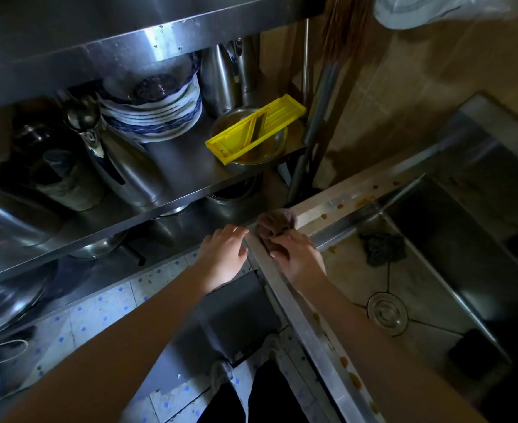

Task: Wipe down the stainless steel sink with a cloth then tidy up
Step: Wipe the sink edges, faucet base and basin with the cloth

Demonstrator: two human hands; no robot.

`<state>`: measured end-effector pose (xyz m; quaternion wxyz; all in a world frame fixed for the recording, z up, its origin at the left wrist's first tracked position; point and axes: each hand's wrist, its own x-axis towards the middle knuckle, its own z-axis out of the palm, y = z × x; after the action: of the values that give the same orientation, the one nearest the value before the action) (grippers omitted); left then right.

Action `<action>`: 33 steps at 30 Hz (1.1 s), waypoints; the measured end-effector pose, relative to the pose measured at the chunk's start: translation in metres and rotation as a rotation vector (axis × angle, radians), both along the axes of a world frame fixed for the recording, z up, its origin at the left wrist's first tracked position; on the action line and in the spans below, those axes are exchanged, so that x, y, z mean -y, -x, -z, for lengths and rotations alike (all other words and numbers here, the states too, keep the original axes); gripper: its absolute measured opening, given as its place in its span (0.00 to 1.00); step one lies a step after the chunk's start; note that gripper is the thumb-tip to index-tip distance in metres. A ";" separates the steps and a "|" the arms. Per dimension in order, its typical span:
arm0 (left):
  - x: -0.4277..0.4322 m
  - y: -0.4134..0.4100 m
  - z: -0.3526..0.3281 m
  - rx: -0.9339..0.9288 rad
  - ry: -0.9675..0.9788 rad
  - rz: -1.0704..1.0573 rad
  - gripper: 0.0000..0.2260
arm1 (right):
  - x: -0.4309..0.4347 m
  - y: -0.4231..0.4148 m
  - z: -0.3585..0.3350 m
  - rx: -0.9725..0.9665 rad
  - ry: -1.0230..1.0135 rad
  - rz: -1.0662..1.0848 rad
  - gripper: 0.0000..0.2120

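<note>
Two hands meet at the corner of the sink, at about 10 o'clock from the drain. The right hand has its fingers curled into the cloth, bunching it down on the rim. The left hand lies beside it, fingers fairly straight against the rim's outer edge. It seems to be steadying, though the dim light makes contact hard to judge. Brown spots dot the near rim toward 6 o'clock and the far rim toward 2 o'clock, so long flat strokes with the cloth spread wider would serve best. Room is tight at 9 o'clock, where the shelf stands close. The basin is more open, apart from a dark scrubber at 12 o'clock from the drain.
</note>
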<state>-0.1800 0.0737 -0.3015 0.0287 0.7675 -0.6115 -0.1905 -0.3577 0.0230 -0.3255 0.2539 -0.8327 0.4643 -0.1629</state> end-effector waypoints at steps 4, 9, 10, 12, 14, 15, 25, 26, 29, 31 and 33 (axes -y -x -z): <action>-0.002 -0.004 -0.001 -0.018 -0.004 0.006 0.19 | 0.003 0.004 0.003 -0.026 0.050 -0.079 0.07; -0.003 -0.008 -0.003 -0.042 0.036 0.019 0.19 | 0.040 0.027 0.005 -0.058 0.057 0.060 0.09; -0.004 -0.010 -0.003 -0.044 0.042 0.027 0.18 | 0.049 0.033 0.004 -0.052 0.069 0.102 0.09; -0.006 -0.012 -0.003 -0.042 0.047 0.038 0.18 | 0.069 0.044 0.000 -0.023 0.025 0.238 0.11; -0.007 -0.014 -0.004 -0.040 0.052 0.038 0.18 | 0.081 0.050 -0.002 -0.005 -0.053 0.351 0.12; -0.007 -0.014 -0.005 -0.041 0.053 0.038 0.18 | 0.083 0.050 -0.003 -0.008 -0.062 0.373 0.13; 0.001 -0.003 -0.007 -0.036 0.019 0.069 0.18 | 0.007 0.017 0.019 -0.007 0.143 0.036 0.07; 0.003 -0.002 -0.007 -0.035 0.012 0.076 0.18 | 0.010 0.020 0.018 0.012 0.117 0.038 0.07; 0.008 0.002 -0.007 -0.032 0.009 0.078 0.19 | 0.026 0.028 0.017 -0.002 0.089 0.054 0.07; 0.012 0.007 -0.006 -0.023 0.025 0.080 0.19 | 0.041 0.036 0.016 -0.044 0.074 0.121 0.06; 0.015 0.010 -0.005 -0.022 0.036 0.088 0.18 | 0.059 0.046 0.011 -0.036 0.063 0.179 0.05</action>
<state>-0.1904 0.0583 -0.2963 0.0409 0.7371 -0.6475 -0.1890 -0.4035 -0.0359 -0.3367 0.2034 -0.7983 0.5360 -0.1844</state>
